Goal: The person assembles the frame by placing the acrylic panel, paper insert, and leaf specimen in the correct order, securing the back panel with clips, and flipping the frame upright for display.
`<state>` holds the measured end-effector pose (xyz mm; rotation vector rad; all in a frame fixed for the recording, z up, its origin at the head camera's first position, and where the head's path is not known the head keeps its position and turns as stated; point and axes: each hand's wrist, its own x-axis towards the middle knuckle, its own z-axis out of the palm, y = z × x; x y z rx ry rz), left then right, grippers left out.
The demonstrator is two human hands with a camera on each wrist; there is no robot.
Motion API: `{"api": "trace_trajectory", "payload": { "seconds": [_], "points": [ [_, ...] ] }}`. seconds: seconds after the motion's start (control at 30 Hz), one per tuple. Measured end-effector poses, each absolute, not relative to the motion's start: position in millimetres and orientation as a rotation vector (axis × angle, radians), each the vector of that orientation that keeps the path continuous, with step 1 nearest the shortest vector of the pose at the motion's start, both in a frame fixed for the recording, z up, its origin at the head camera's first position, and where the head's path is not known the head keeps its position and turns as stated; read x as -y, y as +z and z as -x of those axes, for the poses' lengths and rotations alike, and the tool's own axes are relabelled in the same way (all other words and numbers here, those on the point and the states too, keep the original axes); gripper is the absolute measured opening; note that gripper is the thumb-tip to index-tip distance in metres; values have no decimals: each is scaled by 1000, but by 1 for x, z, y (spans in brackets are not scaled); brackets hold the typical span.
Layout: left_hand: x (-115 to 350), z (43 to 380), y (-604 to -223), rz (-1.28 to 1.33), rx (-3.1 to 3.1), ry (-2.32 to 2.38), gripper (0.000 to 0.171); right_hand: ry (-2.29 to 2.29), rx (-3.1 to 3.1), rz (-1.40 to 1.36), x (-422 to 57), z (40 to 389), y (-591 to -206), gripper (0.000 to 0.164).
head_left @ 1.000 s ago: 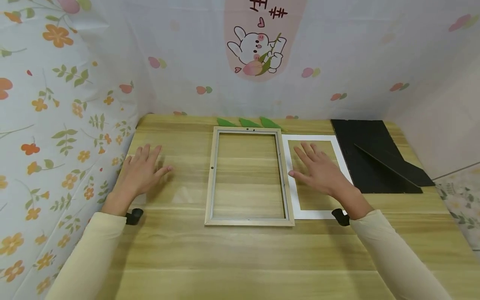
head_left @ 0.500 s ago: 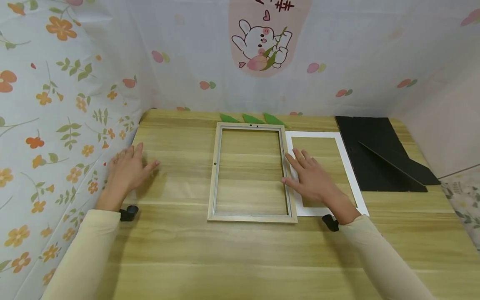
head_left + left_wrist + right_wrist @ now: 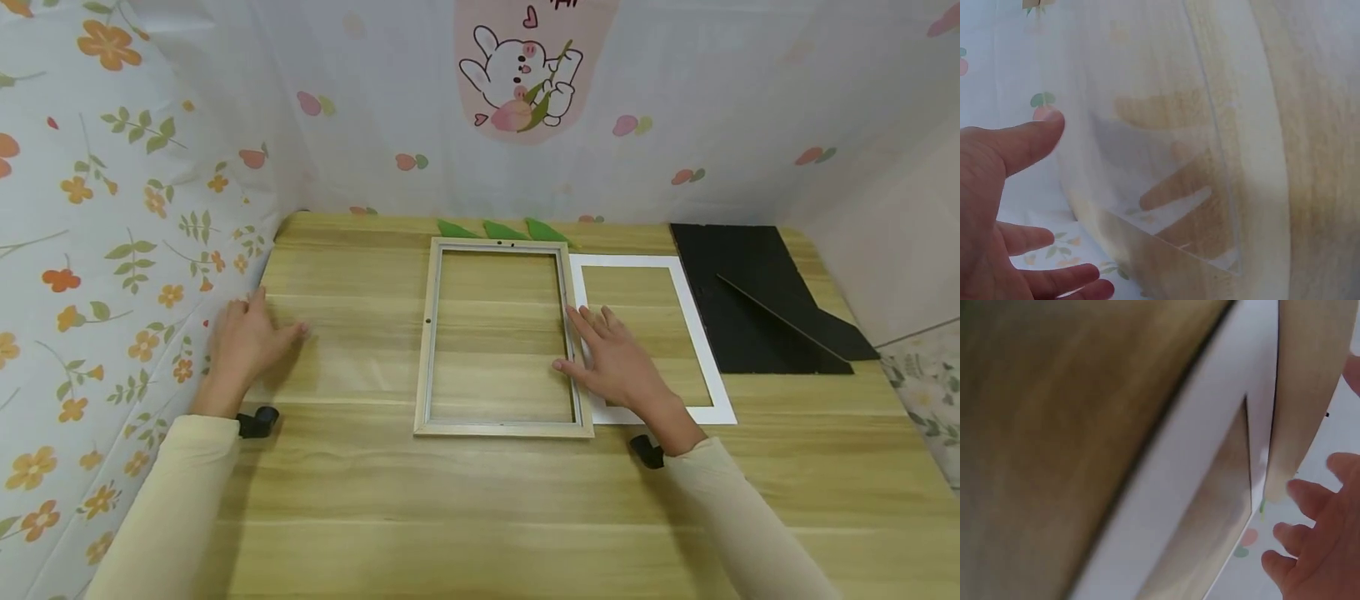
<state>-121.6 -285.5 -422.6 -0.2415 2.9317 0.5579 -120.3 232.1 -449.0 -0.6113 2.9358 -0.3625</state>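
At the left of the table my left hand hovers, thumb spread and fingers loosely extended, holding nothing. Below it, the left wrist view shows a clear transparent sheet that mirrors the hand; in the head view it can hardly be made out. A light wooden picture frame lies flat at the centre. Over its right side is my right hand, fingers extended and gripping nothing; whether the fingertips touch the frame I cannot tell. A white mat board with a rectangular opening lies against that side, partly under the hand.
Right of the mat lies a black backing board with its stand leg raised. Several green pointed pieces stick out behind the frame's far edge. A patterned cloth borders the table at the back and left.
My left hand has moved left toward the cloth. My right hand has shifted left from the mat to the frame's right side. Frame, mat and backing board keep their places; the head view shifts slightly.
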Motion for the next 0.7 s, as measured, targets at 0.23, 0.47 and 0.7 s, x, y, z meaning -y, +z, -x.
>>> {"api": "trace_trajectory", "payload": {
  "seconds": [0.23, 0.47, 0.7],
  "points": [
    [287, 120, -428, 290, -2900, 581, 100, -370, -2922, 579, -230, 116, -449, 79],
    [287, 121, -428, 310, -2875, 601, 98, -459, -2799, 470, -230, 117, -452, 76],
    [284, 127, -426, 376, -2802, 596, 88, -511, -2764, 453, -231, 117, -458, 70]
  ]
}}
